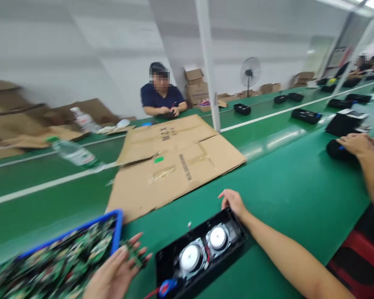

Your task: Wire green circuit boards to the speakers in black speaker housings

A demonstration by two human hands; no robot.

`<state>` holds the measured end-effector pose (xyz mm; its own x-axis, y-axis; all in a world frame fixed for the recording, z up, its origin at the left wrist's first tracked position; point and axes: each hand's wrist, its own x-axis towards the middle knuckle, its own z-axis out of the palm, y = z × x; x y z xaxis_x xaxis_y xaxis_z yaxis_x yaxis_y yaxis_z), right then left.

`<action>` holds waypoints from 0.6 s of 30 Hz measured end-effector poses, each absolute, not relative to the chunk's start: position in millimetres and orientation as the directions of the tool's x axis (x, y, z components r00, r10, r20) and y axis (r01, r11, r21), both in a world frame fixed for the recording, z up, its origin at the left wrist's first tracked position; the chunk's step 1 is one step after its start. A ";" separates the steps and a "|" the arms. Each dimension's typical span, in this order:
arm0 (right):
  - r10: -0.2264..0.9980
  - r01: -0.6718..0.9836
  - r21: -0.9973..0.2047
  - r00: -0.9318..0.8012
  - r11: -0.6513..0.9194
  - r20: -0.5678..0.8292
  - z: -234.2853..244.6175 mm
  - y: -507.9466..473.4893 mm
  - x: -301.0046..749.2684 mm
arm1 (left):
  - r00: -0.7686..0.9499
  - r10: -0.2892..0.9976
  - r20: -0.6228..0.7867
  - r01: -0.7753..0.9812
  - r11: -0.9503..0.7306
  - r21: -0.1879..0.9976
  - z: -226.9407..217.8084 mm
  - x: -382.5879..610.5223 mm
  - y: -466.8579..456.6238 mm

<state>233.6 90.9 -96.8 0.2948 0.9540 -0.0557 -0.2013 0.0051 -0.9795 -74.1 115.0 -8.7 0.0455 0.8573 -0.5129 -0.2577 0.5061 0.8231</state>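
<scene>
A small green circuit board (pixel 133 253) is held between the thumb and fingers of my left hand (pixel 116 268), beside a blue-rimmed bin (pixel 119 228) heaped with similar boards (pixel 65 257). In front of me lies an open black speaker housing (pixel 180 245) with two round speakers (pixel 191 258) fitted inside. Red wires and a blue-wrapped part (pixel 167 286) show at its near left end. My right hand (pixel 233 202) grips the housing's far right corner, its index finger sticking out past the edge; the thumb is hidden.
Flattened cardboard (pixel 174 166) lies beyond the housing. A plastic bottle (pixel 77 155) rests at the left. Across the green bench sits a person (pixel 162 95) handling something dark. At the right, a co-worker's hand (pixel 358 145) touches a black housing. Several black housings (pixel 306 116) line the belt.
</scene>
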 end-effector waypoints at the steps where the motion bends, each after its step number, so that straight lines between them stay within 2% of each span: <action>1: 0.952 -0.188 -0.982 0.301 -0.001 -0.059 -98.1 90.4 234.9 | 0.064 0.849 -0.525 -0.284 0.520 0.806 -18.6 -79.5 104.0; 6: 0.911 -0.038 -0.999 0.413 0.012 -0.004 -91.5 86.1 249.4 | 0.204 0.855 -0.476 -0.437 0.515 0.737 -49.3 -84.2 72.0; 10: 0.741 0.185 -0.977 0.640 0.109 0.204 -60.3 68.3 257.1 | 0.197 0.884 -0.423 -0.527 0.460 0.715 -48.1 -89.0 66.8; 12: 0.677 0.282 -0.949 0.672 0.144 0.302 -39.0 52.9 245.7 | 0.207 0.883 -0.421 -0.553 0.460 0.694 -45.2 -92.6 65.1; 13: 0.685 0.325 -0.933 0.645 0.155 0.339 -28.5 44.3 234.5 | 0.213 0.882 -0.420 -0.565 0.462 0.684 -44.3 -94.0 64.2; 15: 0.775 0.432 -0.878 0.476 0.204 0.415 -9.7 27.4 201.8 | 0.229 0.880 -0.417 -0.585 0.466 0.664 -44.0 -95.6 62.6; 16: 0.831 0.548 -0.782 0.255 0.297 0.495 -2.1 20.3 181.8 | 0.236 0.879 -0.415 -0.593 0.469 0.655 -44.6 -95.8 62.0; 17: 0.829 0.615 -0.655 0.004 0.439 0.559 4.0 14.7 160.4 | 0.245 0.876 -0.415 -0.600 0.473 0.645 -45.7 -95.8 61.7; 18: 0.770 0.621 -0.520 -0.228 0.587 0.596 8.4 11.0 138.8 | 0.255 0.873 -0.416 -0.606 0.479 0.635 -47.1 -95.5 61.7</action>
